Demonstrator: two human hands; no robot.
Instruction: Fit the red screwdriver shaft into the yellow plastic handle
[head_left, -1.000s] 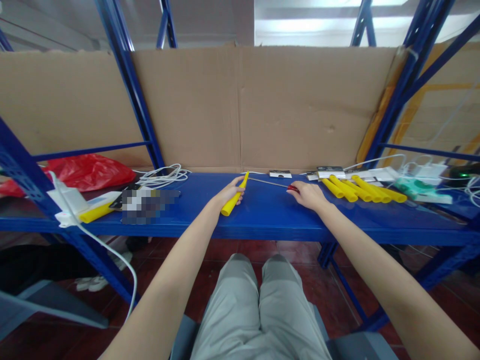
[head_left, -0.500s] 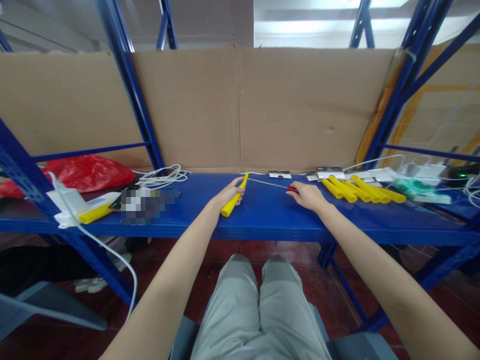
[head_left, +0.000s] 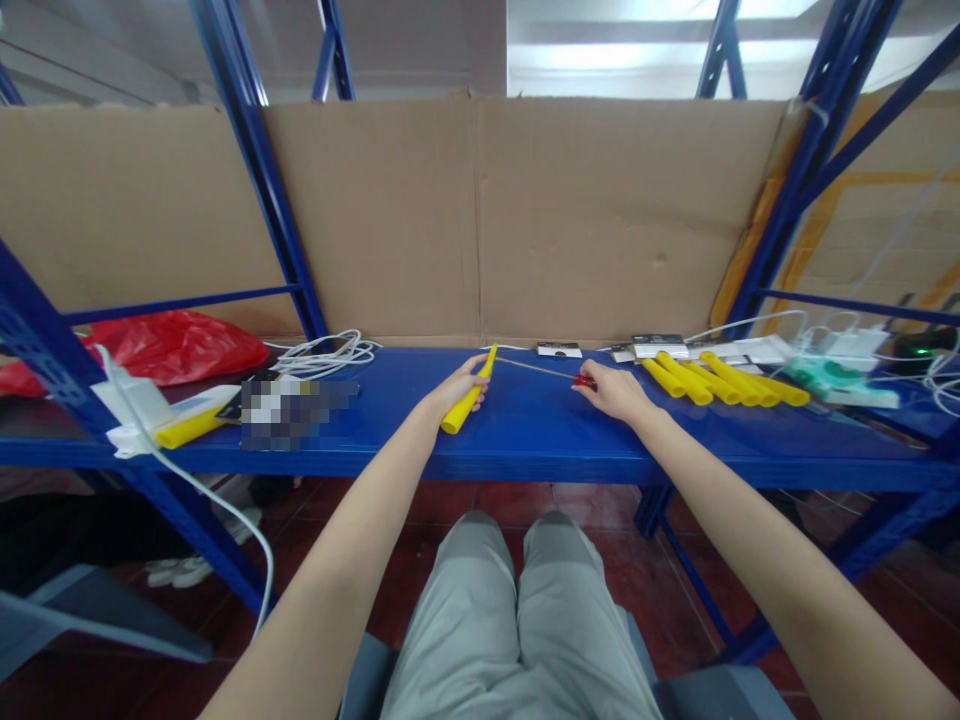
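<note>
My left hand (head_left: pixel 466 382) is wrapped round a yellow tube (head_left: pixel 456 412), wide and round at the near end and narrowing to a point at the far end. The tube slants over the blue shelf. In my right hand (head_left: pixel 616 392) is a screwdriver (head_left: pixel 536 368) with a red handle and a long thin shaft. Its shaft points left, and the tip reaches close to the tube's narrow end; whether they touch I cannot tell. My right fingers hide most of the handle.
Several yellow tubes (head_left: pixel 724 380) lie on the blue shelf (head_left: pixel 540 430) at right, beside a white-and-green item (head_left: pixel 840 378) and cables. Another yellow tube (head_left: pixel 191 428), coiled white cable (head_left: pixel 330 352) and a red bag (head_left: pixel 176 340) lie left. Cardboard (head_left: pixel 375 220) stands behind.
Both hands stay in nearly the same place. The red handle looks slightly turned in my right fingers.
</note>
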